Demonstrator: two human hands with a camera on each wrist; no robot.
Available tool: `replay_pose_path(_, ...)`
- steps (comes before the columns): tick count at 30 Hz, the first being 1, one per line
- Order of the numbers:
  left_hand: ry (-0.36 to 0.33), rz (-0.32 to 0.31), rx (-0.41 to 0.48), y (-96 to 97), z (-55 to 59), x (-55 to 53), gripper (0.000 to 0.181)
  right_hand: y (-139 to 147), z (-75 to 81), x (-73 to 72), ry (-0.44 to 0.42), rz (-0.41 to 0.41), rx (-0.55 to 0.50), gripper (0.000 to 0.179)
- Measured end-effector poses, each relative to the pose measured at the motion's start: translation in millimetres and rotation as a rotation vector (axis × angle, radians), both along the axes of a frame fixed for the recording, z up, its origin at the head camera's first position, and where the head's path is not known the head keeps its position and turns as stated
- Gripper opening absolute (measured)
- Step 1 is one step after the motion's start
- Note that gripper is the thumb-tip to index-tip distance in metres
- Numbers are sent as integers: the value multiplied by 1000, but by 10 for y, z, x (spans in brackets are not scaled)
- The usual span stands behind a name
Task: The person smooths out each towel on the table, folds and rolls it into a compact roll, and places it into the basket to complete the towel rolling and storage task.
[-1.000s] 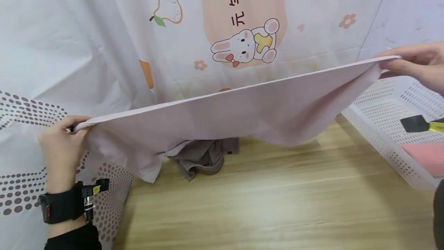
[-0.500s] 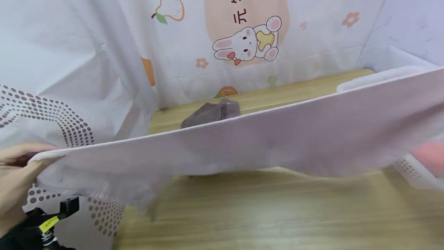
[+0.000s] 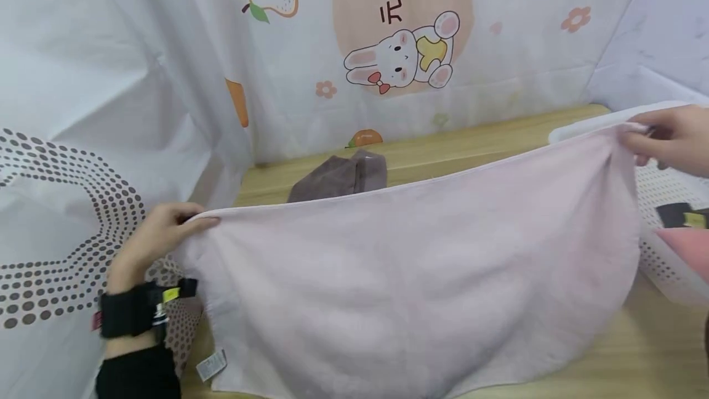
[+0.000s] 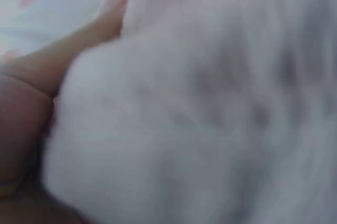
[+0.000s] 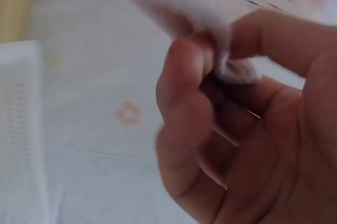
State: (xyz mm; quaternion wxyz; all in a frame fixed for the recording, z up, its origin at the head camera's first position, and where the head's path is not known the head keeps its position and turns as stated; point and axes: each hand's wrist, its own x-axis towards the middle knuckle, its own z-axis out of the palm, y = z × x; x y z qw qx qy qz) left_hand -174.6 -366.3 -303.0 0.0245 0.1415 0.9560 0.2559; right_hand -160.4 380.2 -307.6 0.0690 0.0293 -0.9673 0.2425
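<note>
A pale pink towel (image 3: 410, 288) hangs spread between my two hands above the wooden table, a small white label (image 3: 212, 365) at its lower left. My left hand (image 3: 160, 236) pinches its upper left corner. At the upper right corner my right hand (image 3: 672, 137) grips the cloth between thumb and curled fingers. Bunched towel (image 5: 210, 39) shows in that grip in the right wrist view. Blurred towel (image 4: 184, 113) fills most of the left wrist view, hiding most of the left fingers. Behind the towel's top edge lies a crumpled grey-brown cloth (image 3: 338, 177), partly covered from sight.
A white perforated basket (image 3: 661, 263) stands at the right with a pink item (image 3: 687, 248) in it. The wooden table (image 3: 471, 165) runs back to a printed curtain (image 3: 299, 103). Dotted white sheeting (image 3: 66, 226) hangs on the left.
The towel went from a narrow, folded-looking strip to a wide hanging sheet. Both hands swung outward, then came back inward, still holding its corners. The head view tilted slightly downward.
</note>
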Motion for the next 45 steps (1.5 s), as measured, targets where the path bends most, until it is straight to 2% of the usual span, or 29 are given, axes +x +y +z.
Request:
replay_pose_path(2, -37, -18, -24, 84, -166, -197, 25, -119, -23, -65, -13, 48, 202, 34)
replay_pose_path(3, -47, -26, -38, 121, -242, -286, 28, -156, -48, -101, -18, 73, 260, 32)
replay_pose_path(6, -63, -54, -81, 224, -453, -526, 41, -253, -141, -195, -54, 125, 315, 24)
replay_pose_path(8, -92, -67, -130, 303, -553, -642, 43, -322, -208, -228, -72, 140, 339, 22)
replay_pose_path(11, -144, -56, -171, 463, -647, -737, 34, -461, -315, -236, -63, 142, 345, 23)
replay_pose_path(14, -183, -18, -183, 716, -690, -775, 47, -647, -423, -223, -48, 153, 321, 25)
replay_pose_path(16, -212, -15, -169, 912, -726, -811, 53, -768, -503, -227, -54, 182, 315, 24)
replay_pose_path(19, -237, -56, -205, 1172, -792, -879, 55, -915, -660, -249, -101, 264, 319, 24)
replay_pose_path(23, -284, -126, -304, 1335, -943, -967, 58, -1057, -942, -259, -192, 376, 311, 41)
replay_pose_path(26, -358, -134, -330, 1368, -1104, -999, 75, -1115, -1137, -209, -287, 408, 285, 59)
replay_pose_path(28, -403, -96, -322, 1391, -1192, -988, 89, -1129, -1227, -151, -335, 400, 275, 72)
replay_pose_path(29, -410, -69, -316, 1406, -1221, -981, 95, -1139, -1256, -117, -362, 385, 268, 79)
replay_pose_path(32, -355, 5, -307, 1475, -1250, -953, 103, -1158, -1304, -14, -404, 340, 255, 96)
replay_pose_path(34, -316, 18, -320, 1510, -1266, -960, 89, -1161, -1322, 51, -406, 323, 255, 101)
replay_pose_path(37, -270, -8, -355, 1483, -1267, -983, 59, -1153, -1356, 122, -406, 317, 247, 103)
replay_pose_path(40, -249, -8, -400, 1329, -1247, -1007, 51, -1129, -1374, 164, -415, 317, 234, 104)
replay_pose_path(42, -213, 32, -421, 1163, -1227, -1016, 50, -1102, -1366, 181, -418, 318, 224, 105)
replay_pose_path(45, -160, 162, -440, 846, -1231, -1016, 52, -1040, -1345, 197, -415, 320, 215, 105)
